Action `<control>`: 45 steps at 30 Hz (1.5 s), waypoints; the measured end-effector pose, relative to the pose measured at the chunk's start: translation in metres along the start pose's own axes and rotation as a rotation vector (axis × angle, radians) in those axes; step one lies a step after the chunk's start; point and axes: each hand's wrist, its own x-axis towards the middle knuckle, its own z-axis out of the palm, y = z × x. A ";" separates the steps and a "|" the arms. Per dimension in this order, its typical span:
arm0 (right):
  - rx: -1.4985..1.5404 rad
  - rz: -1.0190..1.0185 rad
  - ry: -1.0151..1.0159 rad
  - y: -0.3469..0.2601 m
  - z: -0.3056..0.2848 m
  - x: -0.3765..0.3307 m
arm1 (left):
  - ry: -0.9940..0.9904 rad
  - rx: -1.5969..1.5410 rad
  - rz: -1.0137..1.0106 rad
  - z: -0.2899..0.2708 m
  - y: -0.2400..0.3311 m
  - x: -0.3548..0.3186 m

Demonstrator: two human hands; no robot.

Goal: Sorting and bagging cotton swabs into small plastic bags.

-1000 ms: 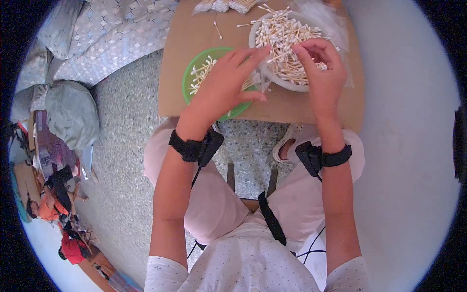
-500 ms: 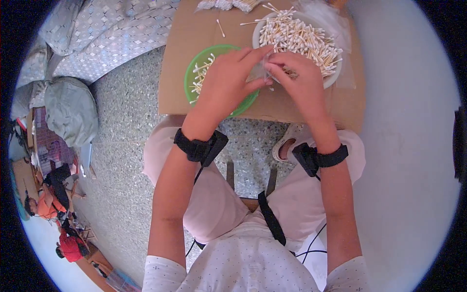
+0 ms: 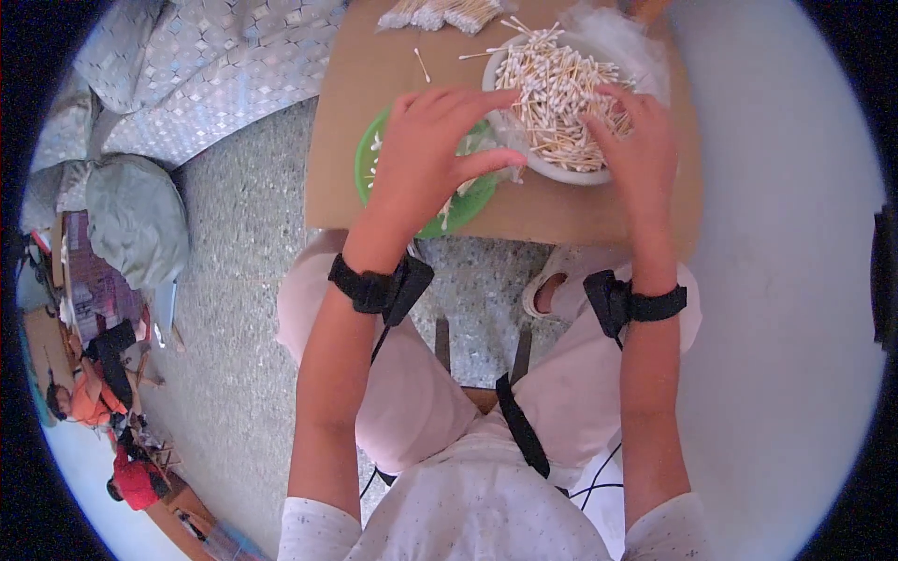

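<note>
A white bowl (image 3: 572, 174) heaped with cotton swabs (image 3: 552, 79) stands on a low brown board (image 3: 337, 131). Left of it, touching, is a green plate (image 3: 370, 182) with a few swabs. My left hand (image 3: 426, 164) hovers over the green plate, its thumb and fingers pinched on a small clear plastic bag (image 3: 493, 140) at the bowl's left rim. My right hand (image 3: 641, 140) lies on the right side of the bowl with its fingers spread on the swabs. Both wrists wear black straps.
Bundled swabs (image 3: 440, 13) and one loose swab (image 3: 423, 65) lie at the board's far side. A patterned grey cloth (image 3: 215, 65) and a grey-green bag (image 3: 136, 220) lie at the left on the speckled floor. A sandal (image 3: 552, 290) shows under the board's edge.
My right hand has drawn away from the bag at my left hand and moved back to the right onto the swabs in the bowl. My left hand stays over the green plate.
</note>
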 end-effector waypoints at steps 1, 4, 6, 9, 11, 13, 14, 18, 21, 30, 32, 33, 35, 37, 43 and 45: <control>-0.002 -0.001 0.005 0.001 0.001 -0.002 | 0.001 -0.018 -0.025 -0.001 0.000 -0.001; 0.012 0.019 -0.065 0.005 0.006 -0.007 | 0.016 -0.063 -0.069 -0.001 0.004 0.001; 0.082 0.134 -0.090 0.006 0.007 -0.008 | 0.012 -0.049 -0.092 -0.002 0.010 0.002; 0.083 0.168 -0.047 0.001 0.006 -0.006 | 0.025 -0.010 -0.090 -0.001 0.008 0.001; 0.067 0.159 0.027 0.002 0.007 -0.004 | 0.043 0.005 -0.058 0.004 0.005 0.002; 0.052 0.150 0.099 0.004 0.007 -0.003 | 0.078 -0.055 -0.068 0.007 0.004 0.003; 0.109 0.138 0.121 0.006 0.008 -0.004 | 0.078 -0.056 -0.066 0.007 0.005 0.004; 0.265 0.249 0.099 -0.001 0.005 -0.003 | 0.077 -0.044 -0.068 0.007 0.008 0.004; 0.330 0.260 0.106 -0.006 0.005 -0.003 | 0.111 -0.011 -0.031 0.010 0.007 0.003; 0.483 0.246 0.129 -0.011 0.002 -0.001 | 0.216 0.002 0.021 0.017 0.008 0.006; 0.587 0.229 0.078 -0.013 0.003 -0.002 | 0.230 -0.020 0.032 0.020 0.009 0.008; 0.692 0.211 0.026 -0.014 0.003 -0.003 | 0.250 -0.023 0.048 0.022 0.010 0.009; 0.758 0.204 -0.034 -0.020 0.001 -0.007 | 0.271 -0.026 0.063 0.023 0.012 0.009; 0.824 0.196 -0.096 -0.029 -0.001 -0.010 | 0.177 -0.027 0.008 0.023 0.015 0.006; 0.796 -0.055 -0.133 -0.042 -0.004 -0.009 | 0.164 -0.028 0.127 0.024 0.016 0.006; 0.779 -0.097 -0.099 -0.044 -0.005 -0.009 | 0.168 -0.023 0.103 0.024 0.018 0.007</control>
